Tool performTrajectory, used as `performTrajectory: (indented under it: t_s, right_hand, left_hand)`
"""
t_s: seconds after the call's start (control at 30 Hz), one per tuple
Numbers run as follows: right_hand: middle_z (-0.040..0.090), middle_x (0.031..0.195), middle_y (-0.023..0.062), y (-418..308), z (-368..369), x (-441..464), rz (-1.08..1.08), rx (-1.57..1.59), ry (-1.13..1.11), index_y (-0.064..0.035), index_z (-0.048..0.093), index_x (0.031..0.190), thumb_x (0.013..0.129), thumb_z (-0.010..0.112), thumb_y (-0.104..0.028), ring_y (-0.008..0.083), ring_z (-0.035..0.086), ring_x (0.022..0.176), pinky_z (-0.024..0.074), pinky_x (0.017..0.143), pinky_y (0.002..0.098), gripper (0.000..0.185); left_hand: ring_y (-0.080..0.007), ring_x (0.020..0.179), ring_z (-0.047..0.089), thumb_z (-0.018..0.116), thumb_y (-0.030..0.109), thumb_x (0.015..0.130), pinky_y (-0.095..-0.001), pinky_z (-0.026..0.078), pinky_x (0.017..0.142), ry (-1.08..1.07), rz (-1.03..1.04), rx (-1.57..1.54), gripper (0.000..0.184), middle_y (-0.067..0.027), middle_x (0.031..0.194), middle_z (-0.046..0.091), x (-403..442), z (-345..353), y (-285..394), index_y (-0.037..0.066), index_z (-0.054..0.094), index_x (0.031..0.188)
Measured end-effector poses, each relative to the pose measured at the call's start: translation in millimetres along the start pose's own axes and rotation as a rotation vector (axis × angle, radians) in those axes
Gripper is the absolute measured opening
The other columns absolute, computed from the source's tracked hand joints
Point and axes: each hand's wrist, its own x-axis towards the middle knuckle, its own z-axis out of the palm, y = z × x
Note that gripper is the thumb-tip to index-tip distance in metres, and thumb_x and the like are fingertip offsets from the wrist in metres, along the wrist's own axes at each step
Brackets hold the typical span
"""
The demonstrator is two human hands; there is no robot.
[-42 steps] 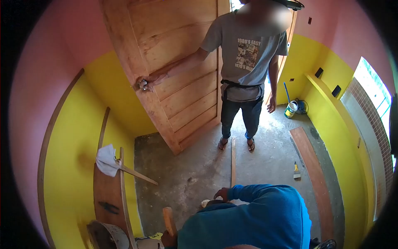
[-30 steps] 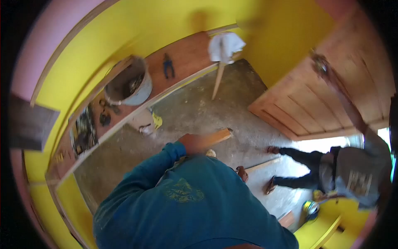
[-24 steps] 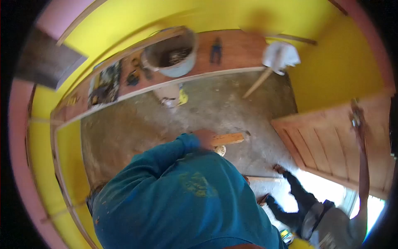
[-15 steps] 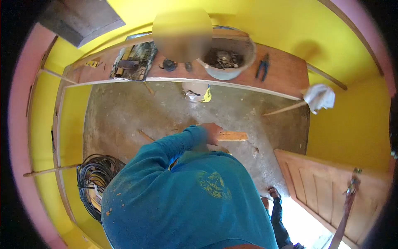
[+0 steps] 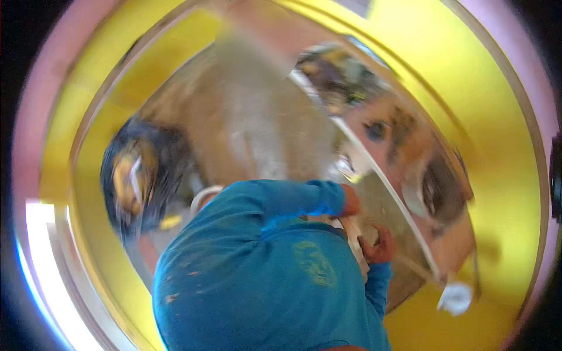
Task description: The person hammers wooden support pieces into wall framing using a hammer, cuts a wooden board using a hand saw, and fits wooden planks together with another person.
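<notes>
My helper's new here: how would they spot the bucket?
Find the long reddish board along the yellow wall. Near its end by the white cloth sits the bucket. Its pale, round side and dark inside set it apart from the smaller, all-dark object farther along.

On the reddish worktop [image 5: 455,247], a bucket [image 5: 414,196], a small dark item [image 5: 376,130] and some blurred clutter [image 5: 339,76]. At one end, a white cloth [image 5: 455,299]. Across the floor [image 5: 263,137], near the yellow wall [image 5: 88,169], a dark coil of cable [image 5: 115,187].

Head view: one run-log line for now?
left hand at pale piece; right hand at same piece; bucket on board; picture blurred
</notes>
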Motion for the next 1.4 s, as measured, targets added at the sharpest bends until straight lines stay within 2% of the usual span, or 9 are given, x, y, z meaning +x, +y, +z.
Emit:
performTrajectory:
  t_s: [0.2,0.3,0.47,0.53,0.63,0.77,1.17,1.33,1.4]
  right_hand:
    - [0.065,0.091,0.0164,47.8,68.9,74.6,-0.381,0.129,-0.357,-0.0059,0.059,0.108,0.057,0.078,-0.032,0.0309,0.064,0.083,0.0509,0.072,0.0402,0.060]
    - [0.065,0.089,0.0171,0.7,66.0,98.5,-0.639,-0.110,-0.512,-0.0046,0.059,0.108,0.059,0.077,-0.032,0.0316,0.064,0.078,0.0513,0.070,0.0397,0.059]
    - [0.065,0.086,0.0178,-5.5,100.6,112.3,-0.742,-0.289,-0.638,-0.0033,0.062,0.102,0.064,0.071,-0.038,0.0354,0.063,0.075,0.0505,0.067,0.0414,0.052]
    - [0.065,0.084,0.0174,18.6,126.6,113.5,-0.711,-0.343,-0.740,-0.0029,0.064,0.098,0.066,0.068,-0.042,0.0364,0.062,0.074,0.0499,0.067,0.0425,0.050]
    - [0.066,0.084,0.0157,24.2,148.8,118.1,-0.794,-0.446,-0.888,-0.0045,0.067,0.093,0.065,0.068,-0.050,0.0340,0.062,0.079,0.0485,0.069,0.0426,0.053]
    - [0.065,0.088,0.0168,17.5,193.4,124.1,-0.808,-0.682,-0.938,-0.0040,0.067,0.094,0.064,0.068,-0.050,0.0337,0.062,0.082,0.0483,0.072,0.0421,0.055]
    - [0.063,0.100,0.0200,-51.1,265.8,140.0,-0.937,-0.936,-1.002,-0.0027,0.066,0.098,0.061,0.069,-0.050,0.0329,0.060,0.094,0.0475,0.082,0.0406,0.060]
    - [0.065,0.075,0.0167,-99.9,279.1,142.9,-1.014,-0.625,-1.033,0.0004,0.067,0.081,0.059,0.072,-0.034,0.0203,0.062,0.067,0.0495,0.062,0.0374,0.041]
    - [0.067,0.088,0.0163,-87.1,280.0,149.5,-0.825,-0.491,-1.242,-0.0047,0.069,0.087,0.058,0.073,-0.044,0.0295,0.065,0.079,0.0513,0.073,0.0378,0.049]
  left_hand:
    - [-0.0325,0.076,0.064,0.069,0.016,0.063,-0.0436,0.052,0.066,0.197,-0.268,-0.146,0.015,-0.0107,0.078,0.067,-49.6,-11.4,24.5,0.010,0.068,0.076]
    - [-0.0309,0.090,0.061,0.079,0.027,0.055,-0.0412,0.047,0.083,0.444,-0.606,-0.227,0.046,-0.0118,0.093,0.066,-74.2,27.2,49.3,0.012,0.068,0.097]
    - [-0.0354,0.098,0.056,0.073,0.032,0.065,-0.0449,0.041,0.089,1.194,-1.038,-0.733,0.055,-0.0189,0.104,0.059,-130.9,97.1,131.8,0.008,0.058,0.112]
    - [-0.0364,0.098,0.056,0.065,0.044,0.073,-0.0442,0.043,0.087,1.212,-1.562,-0.886,0.054,-0.0187,0.104,0.060,-136.3,177.0,175.0,0.005,0.059,0.110]
    - [-0.0344,0.098,0.057,0.055,0.055,0.079,-0.0433,0.044,0.084,0.798,-1.833,-1.510,0.059,-0.0184,0.103,0.061,-144.4,287.5,268.7,0.005,0.060,0.109]
    - [-0.0303,0.097,0.056,0.053,0.052,0.081,-0.0403,0.044,0.084,0.854,-1.786,-2.005,0.056,-0.0163,0.103,0.061,-100.2,328.6,370.7,0.004,0.059,0.109]
    - [-0.0179,0.095,0.055,0.049,0.044,0.089,-0.0315,0.044,0.082,2.225,-1.006,-2.356,0.047,-0.0098,0.103,0.061,-122.6,260.4,477.2,0.003,0.058,0.111]
    - [-0.0118,0.072,0.054,0.049,0.043,0.090,-0.0272,0.044,0.066,2.231,-1.756,-1.713,0.042,-0.0037,0.080,0.061,-133.7,245.8,458.0,0.003,0.062,0.092]
    - [-0.0142,0.066,0.056,0.052,0.041,0.089,-0.0284,0.047,0.061,2.211,-1.864,-1.659,0.039,-0.0064,0.077,0.062,-124.8,282.7,441.2,0.003,0.062,0.088]
